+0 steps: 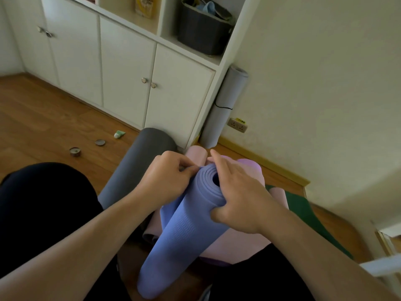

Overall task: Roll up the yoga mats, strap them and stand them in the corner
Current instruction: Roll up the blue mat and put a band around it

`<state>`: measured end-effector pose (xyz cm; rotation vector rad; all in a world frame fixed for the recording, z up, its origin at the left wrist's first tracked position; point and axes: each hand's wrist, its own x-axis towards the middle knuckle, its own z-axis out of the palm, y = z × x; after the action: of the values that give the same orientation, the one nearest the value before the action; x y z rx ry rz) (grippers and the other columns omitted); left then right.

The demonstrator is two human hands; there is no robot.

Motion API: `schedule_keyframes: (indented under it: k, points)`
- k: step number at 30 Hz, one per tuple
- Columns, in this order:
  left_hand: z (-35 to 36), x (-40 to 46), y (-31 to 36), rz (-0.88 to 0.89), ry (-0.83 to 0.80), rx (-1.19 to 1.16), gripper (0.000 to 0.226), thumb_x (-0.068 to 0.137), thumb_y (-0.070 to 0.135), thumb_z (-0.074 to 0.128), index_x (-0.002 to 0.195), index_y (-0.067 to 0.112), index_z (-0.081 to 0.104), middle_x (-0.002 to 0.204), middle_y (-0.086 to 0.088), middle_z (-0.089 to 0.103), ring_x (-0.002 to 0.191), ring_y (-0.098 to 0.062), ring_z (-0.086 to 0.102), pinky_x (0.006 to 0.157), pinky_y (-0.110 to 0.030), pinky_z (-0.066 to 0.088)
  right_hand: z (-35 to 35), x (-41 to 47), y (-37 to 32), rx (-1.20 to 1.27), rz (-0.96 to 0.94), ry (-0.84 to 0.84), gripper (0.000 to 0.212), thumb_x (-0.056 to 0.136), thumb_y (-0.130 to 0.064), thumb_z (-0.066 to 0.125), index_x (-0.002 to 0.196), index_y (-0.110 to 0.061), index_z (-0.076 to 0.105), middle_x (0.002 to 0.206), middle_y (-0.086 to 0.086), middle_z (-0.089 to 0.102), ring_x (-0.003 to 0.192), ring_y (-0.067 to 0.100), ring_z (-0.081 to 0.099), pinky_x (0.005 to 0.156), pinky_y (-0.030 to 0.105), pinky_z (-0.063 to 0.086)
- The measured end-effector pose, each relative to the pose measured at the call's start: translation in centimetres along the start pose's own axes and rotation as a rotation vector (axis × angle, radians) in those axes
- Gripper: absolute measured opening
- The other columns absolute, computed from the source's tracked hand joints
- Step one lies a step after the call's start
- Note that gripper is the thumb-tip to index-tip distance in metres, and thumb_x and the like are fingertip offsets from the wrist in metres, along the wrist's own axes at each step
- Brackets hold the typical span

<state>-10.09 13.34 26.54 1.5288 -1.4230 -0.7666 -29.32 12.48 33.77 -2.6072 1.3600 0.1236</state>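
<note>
Head view: blue mat (186,227) rolled, no strap yet — L hand (165,181) pinches its outer flap, R hand (236,198) wraps the roll's top end. Foam looks light, soft, springy — prob. unrolls if released; grip round mid-body.

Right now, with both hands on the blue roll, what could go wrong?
1. No strap shows on the blue mat; if the right hand loosens, it may unroll.
2. The left hand pinches only the outer edge, which may slip.
3. The tins on the floor could trip you.
</note>
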Motion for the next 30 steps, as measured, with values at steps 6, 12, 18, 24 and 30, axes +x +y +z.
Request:
schedule_keyframes:
  k: [6,12,18,24,30]
  points:
    - [0.7,-1.0,0.8,-0.044,-0.058,0.014,0.038,0.087,0.07,0.064,0.09,0.034,0.075,0.075,0.015,0.074,0.072,0.001,0.069,0.07,-0.028,0.06,-0.7,1.4,0.3,0.086,0.029,-0.037,0.1,0.06,-0.038,0.076,0.147,-0.024,0.03,0.134,0.007,0.053,0.123,0.027,0.054,0.1,0.054,0.054]
    - [0.6,-0.8,0.6,-0.05,-0.047,0.041,0.03,0.092,0.064,0.061,0.093,0.037,0.073,0.079,0.018,0.073,0.078,-0.002,0.069,0.073,-0.026,0.059,-4.5,2.5,0.9,0.809,0.143,0.16,0.063,0.095,-0.058,0.056,0.153,-0.038,0.047,0.144,-0.02,0.056,0.133,0.0,0.051,0.109,0.034,0.041]
    - [0.6,-1.1,0.3,-0.025,0.008,0.047,0.031,0.094,0.064,0.058,0.088,0.037,0.073,0.076,0.016,0.072,0.076,-0.004,0.068,0.074,-0.035,0.061,0.3,4.6,-0.6,-0.045,0.146,-0.025,0.041,0.115,-0.039,0.026,0.137,-0.024,0.058,0.136,0.008,0.064,0.117,0.03,0.061,0.102,0.048,0.048]
    - [0.5,-0.8,-0.2,-0.016,-0.02,0.04,0.026,0.096,0.059,0.06,0.091,0.038,0.074,0.078,0.018,0.073,0.077,0.0,0.068,0.072,-0.028,0.058,0.0,4.1,-1.7,0.009,0.143,0.113,0.038,0.115,-0.032,0.027,0.137,-0.018,0.055,0.13,0.007,0.063,0.115,0.031,0.06,0.096,0.05,0.048]
    - [0.1,-0.6,0.1,-0.012,-0.018,0.022,0.023,0.099,0.056,0.056,0.096,0.039,0.072,0.082,0.017,0.073,0.079,0.001,0.068,0.074,-0.027,0.057,0.1,3.2,-1.1,0.597,0.116,0.185,0.029,0.103,-0.06,0.055,0.109,-0.032,0.055,0.11,-0.009,0.064,0.103,0.007,0.064,0.097,0.042,0.055]
